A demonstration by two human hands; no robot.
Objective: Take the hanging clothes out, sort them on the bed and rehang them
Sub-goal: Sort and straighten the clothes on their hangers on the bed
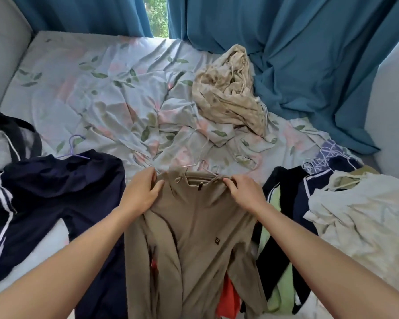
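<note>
- The tan long-sleeved knit top with a small chest logo point(194, 231) lies flat on the bed, at about 6 o'clock in the view; it looks soft, light and limp, so it should sag wherever it is unsupported.
- Left hand point(143, 192) pinches the left shoulder and right hand point(244, 192) the right one: each grip closed on fabric, the best hold, judging by the pale hanger point(195, 165) at the neck.
- A navy white-striped jacket point(55, 196) lies at 9 o'clock, a cream shirt pile point(359, 215) at 3 o'clock, and a crumpled beige cloth point(228, 93) at 12 o'clock on the floral bedsheet point(90, 93).

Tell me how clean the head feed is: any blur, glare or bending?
Head view: even, soft daylight, no glare; bright gap between the curtains washes out slightly; wide-angle bending at the edges; mild softness on both hands and the tan shirt.
</note>
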